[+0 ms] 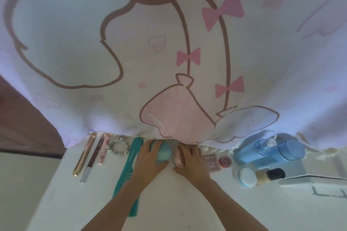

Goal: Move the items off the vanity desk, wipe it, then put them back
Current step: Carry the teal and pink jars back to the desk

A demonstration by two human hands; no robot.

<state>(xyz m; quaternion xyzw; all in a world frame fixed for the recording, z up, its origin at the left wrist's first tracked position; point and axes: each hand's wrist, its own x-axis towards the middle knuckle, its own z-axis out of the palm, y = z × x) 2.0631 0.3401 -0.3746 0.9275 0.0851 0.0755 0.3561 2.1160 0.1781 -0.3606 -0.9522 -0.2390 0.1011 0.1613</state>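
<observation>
Whether these two pieces are being lifted off the desk (178, 202) or set back on it cannot be told, but the care needed is the same. The row along the back edge is crowded, so each piece should travel straight up or down rather than sliding sideways. Left of the comb (131, 170) lie a gold tube (84, 155), a silver-tipped tube (92, 157), a pink tube (103, 149) and a scrunchie (118, 146), all loose and easy to roll. Just right of the comb is the teal egg-shaped case (163, 153), and further right a round rose compact (179, 156) close beside it, so I would move them apart as they rise and keep the wrists clear of the hanging cloth (131, 62) above. Well right of the comb, the pink palette (213, 161), red jar (225, 161) and blue bottles (266, 150) could be knocked by a careless elbow. The left hand (150, 157) lies across the comb, its fingers curled over the case and its thumb along the near side, a closed, wrapping hold. The right hand (191, 163), right of the comb again, has its fingers curved round the far and right side of the compact with the thumb near the front, gripping it.
</observation>
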